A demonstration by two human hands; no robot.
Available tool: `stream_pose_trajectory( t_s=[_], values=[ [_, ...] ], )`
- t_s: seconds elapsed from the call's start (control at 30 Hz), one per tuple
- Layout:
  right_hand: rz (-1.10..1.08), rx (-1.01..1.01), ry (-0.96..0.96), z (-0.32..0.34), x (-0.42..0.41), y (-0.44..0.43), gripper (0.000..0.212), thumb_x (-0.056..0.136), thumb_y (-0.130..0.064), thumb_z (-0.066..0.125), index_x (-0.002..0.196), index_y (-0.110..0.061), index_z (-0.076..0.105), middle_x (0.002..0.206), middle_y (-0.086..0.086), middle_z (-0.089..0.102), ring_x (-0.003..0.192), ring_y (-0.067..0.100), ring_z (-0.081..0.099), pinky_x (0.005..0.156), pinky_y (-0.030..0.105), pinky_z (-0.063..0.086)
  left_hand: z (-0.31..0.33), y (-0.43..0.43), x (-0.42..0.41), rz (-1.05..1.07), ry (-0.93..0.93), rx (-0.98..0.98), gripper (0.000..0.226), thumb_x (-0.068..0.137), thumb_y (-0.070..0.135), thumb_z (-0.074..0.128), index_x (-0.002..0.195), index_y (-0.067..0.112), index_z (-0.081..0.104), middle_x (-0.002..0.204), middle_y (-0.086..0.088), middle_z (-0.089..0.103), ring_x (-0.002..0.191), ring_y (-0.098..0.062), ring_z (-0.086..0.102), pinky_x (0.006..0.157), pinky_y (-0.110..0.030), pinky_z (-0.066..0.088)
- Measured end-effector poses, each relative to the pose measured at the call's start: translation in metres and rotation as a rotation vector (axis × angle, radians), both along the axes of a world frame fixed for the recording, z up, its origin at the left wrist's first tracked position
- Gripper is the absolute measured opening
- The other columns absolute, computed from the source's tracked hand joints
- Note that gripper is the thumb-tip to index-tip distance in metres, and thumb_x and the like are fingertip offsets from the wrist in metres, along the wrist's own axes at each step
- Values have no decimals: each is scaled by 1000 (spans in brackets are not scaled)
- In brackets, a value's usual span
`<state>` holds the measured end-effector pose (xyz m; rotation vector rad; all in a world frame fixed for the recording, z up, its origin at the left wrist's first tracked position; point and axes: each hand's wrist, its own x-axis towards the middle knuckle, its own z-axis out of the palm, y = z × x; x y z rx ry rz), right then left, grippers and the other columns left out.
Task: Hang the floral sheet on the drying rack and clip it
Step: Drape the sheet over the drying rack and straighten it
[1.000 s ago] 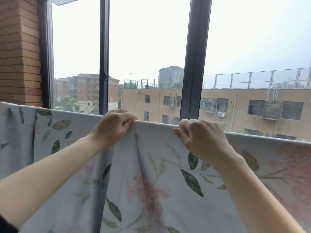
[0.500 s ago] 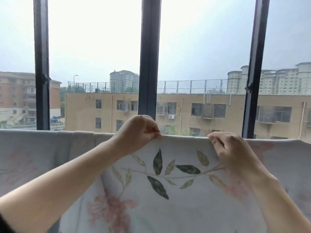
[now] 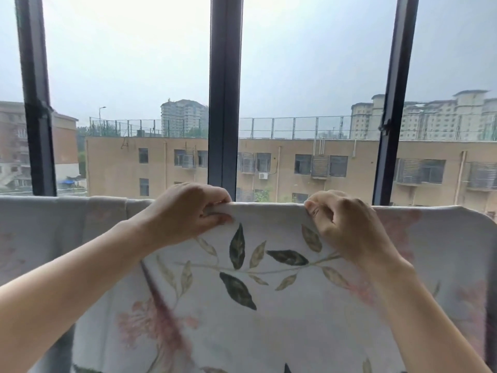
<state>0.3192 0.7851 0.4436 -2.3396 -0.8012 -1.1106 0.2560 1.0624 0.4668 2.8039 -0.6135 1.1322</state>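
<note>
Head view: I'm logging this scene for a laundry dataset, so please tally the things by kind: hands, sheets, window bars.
White floral-print fabric sheet: 1
Bare hands: 2, left hand and right hand, each with a grip on the sheet's top edge
Dark vertical metal window bars: 3
Total: 6

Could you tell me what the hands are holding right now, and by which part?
Both the left hand and right hand grip the floral sheet at its top fold.

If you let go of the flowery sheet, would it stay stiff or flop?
Probably floppy: the sheet drapes and folds below its top edge. Likely light, since the left hand and right hand hold it by just pinching the edge.
</note>
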Motion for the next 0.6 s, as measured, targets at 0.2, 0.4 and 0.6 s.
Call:
stream_pose_trajectory(
  t_s=[0.2,0.4,0.6],
  values=[
    [95,-142,-108,-7,-6,40,24,99,-23,48,115,-17,65,108,-4,70,94,17,64,84,26,38,4,5,-2,15,54,-18,21,83,42,68,70,31,55,57,13,52,54,-6,49,51,-21,34],
    [80,3,39,1,-2,13,23,98,-28,51,104,-21,72,95,-5,74,89,19,65,81,32,48,4,5,-7,-47,64,-128,12,83,47,63,81,36,67,63,22,58,60,1,56,54,-10,34],
    [34,60,212,13,5,16,37,98,-35,47,78,-12,68,68,-1,67,71,17,60,73,38,51,1,-2,-5,-77,63,-192,18,82,40,68,93,27,76,70,23,63,65,4,60,60,-15,41]
  ],
)
